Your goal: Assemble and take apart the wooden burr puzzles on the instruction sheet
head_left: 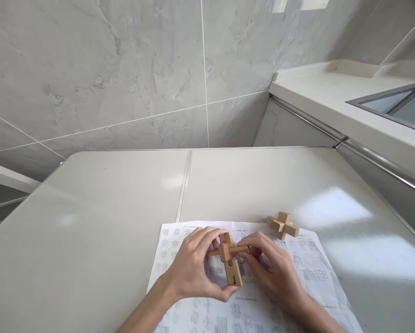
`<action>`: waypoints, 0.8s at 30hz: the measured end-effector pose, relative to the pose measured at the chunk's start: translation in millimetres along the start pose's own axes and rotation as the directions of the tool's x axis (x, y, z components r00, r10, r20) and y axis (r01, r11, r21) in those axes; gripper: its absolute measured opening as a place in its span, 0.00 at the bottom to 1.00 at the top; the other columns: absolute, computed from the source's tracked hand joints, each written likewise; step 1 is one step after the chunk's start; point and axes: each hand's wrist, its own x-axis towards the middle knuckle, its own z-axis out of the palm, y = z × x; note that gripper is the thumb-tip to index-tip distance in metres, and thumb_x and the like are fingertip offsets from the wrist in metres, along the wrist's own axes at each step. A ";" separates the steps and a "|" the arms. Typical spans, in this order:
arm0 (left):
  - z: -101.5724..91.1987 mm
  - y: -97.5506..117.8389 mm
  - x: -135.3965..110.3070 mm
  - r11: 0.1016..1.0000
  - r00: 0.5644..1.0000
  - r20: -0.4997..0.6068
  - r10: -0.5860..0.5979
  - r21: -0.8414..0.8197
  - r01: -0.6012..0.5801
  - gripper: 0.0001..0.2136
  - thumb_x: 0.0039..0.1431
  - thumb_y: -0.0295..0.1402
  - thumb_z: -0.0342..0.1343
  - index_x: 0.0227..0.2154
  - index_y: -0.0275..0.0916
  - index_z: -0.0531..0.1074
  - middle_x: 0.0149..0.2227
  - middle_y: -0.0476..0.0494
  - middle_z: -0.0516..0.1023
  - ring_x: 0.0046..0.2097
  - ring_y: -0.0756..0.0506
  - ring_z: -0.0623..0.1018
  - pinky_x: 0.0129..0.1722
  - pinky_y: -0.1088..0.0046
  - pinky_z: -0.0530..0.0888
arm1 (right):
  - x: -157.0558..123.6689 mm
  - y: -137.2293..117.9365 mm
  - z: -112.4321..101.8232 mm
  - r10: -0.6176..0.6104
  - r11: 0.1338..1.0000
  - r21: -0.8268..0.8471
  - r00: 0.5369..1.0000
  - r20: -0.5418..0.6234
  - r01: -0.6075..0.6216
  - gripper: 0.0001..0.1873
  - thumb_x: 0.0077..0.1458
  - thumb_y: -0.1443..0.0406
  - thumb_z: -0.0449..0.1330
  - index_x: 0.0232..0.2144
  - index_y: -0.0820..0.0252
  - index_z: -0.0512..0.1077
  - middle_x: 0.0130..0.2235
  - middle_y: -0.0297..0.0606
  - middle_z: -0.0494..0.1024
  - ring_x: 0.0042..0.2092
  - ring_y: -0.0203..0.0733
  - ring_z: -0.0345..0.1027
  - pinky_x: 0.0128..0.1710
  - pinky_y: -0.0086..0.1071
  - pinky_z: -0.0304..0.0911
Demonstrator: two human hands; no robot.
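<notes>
A wooden puzzle piece set (229,260), made of crossed blocks, is held between both hands just above a printed paper sheet (304,268). My left hand (193,270) curls round its left side, thumb under the lower block. My right hand (271,268) pinches the thin cross bar from the right. A second wooden cross-shaped puzzle (282,225) lies assembled on the table at the sheet's far right corner, apart from both hands.
The pale grey table (124,208) has a seam running down its middle and ends at a tiled wall. A white counter (332,101) with a sunken steel sink (398,104) stands to the right, beyond a gap.
</notes>
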 end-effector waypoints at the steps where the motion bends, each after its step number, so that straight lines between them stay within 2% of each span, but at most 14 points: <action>1: -0.1 0.4 -0.1 1.000 1.000 -0.005 -0.009 -0.012 0.009 0.48 0.36 0.41 0.77 0.63 0.47 0.65 0.51 0.40 0.82 0.48 0.32 0.83 0.54 0.50 0.79 | 0.4 -0.2 -0.4 0.013 1.000 0.013 1.000 0.004 -0.013 0.06 0.73 0.68 0.58 0.45 0.53 0.74 0.37 0.38 0.79 0.29 0.38 0.70 0.25 0.30 0.67; 5: -0.7 2.5 0.0 0.990 0.997 -0.016 -0.077 -0.120 0.074 0.45 0.36 0.37 0.76 0.62 0.49 0.66 0.53 0.41 0.81 0.49 0.33 0.83 0.53 0.53 0.79 | 0.4 -0.9 -2.6 0.065 0.996 0.066 0.997 0.033 -0.067 0.08 0.73 0.66 0.58 0.52 0.52 0.72 0.40 0.37 0.78 0.30 0.38 0.71 0.28 0.30 0.69; 9: -0.3 1.9 0.5 0.960 0.994 -0.012 -0.110 -0.260 0.103 0.43 0.37 0.36 0.74 0.62 0.49 0.68 0.54 0.41 0.81 0.51 0.33 0.82 0.53 0.54 0.79 | 0.4 -1.0 -5.0 0.077 0.985 0.137 0.982 0.174 -0.102 0.08 0.74 0.64 0.57 0.53 0.52 0.73 0.50 0.44 0.78 0.36 0.41 0.75 0.31 0.31 0.71; 12: 0.8 0.1 0.5 0.936 0.993 -0.009 -0.117 -0.337 0.107 0.43 0.38 0.35 0.73 0.62 0.49 0.68 0.55 0.41 0.80 0.51 0.33 0.82 0.53 0.55 0.80 | 0.2 -0.4 -5.3 0.068 0.984 0.147 0.970 0.233 -0.104 0.07 0.75 0.64 0.57 0.52 0.52 0.72 0.50 0.45 0.77 0.36 0.40 0.72 0.31 0.32 0.71; 18: 2.6 -2.4 -2.1 0.924 0.991 0.000 -0.132 -0.362 0.123 0.44 0.37 0.35 0.74 0.63 0.48 0.68 0.56 0.39 0.80 0.53 0.33 0.82 0.56 0.54 0.79 | -1.3 2.5 -1.8 0.068 0.988 0.119 0.972 0.224 -0.097 0.07 0.73 0.67 0.60 0.50 0.51 0.73 0.47 0.40 0.78 0.33 0.39 0.70 0.29 0.31 0.68; 24: 0.2 -1.5 -1.2 0.918 0.983 0.051 -0.175 -0.352 0.181 0.44 0.37 0.34 0.75 0.62 0.50 0.69 0.56 0.42 0.79 0.54 0.34 0.81 0.56 0.56 0.79 | 0.0 3.1 0.5 0.027 0.992 0.114 0.988 0.154 -0.045 0.08 0.73 0.68 0.58 0.50 0.51 0.74 0.44 0.38 0.79 0.32 0.38 0.72 0.31 0.30 0.71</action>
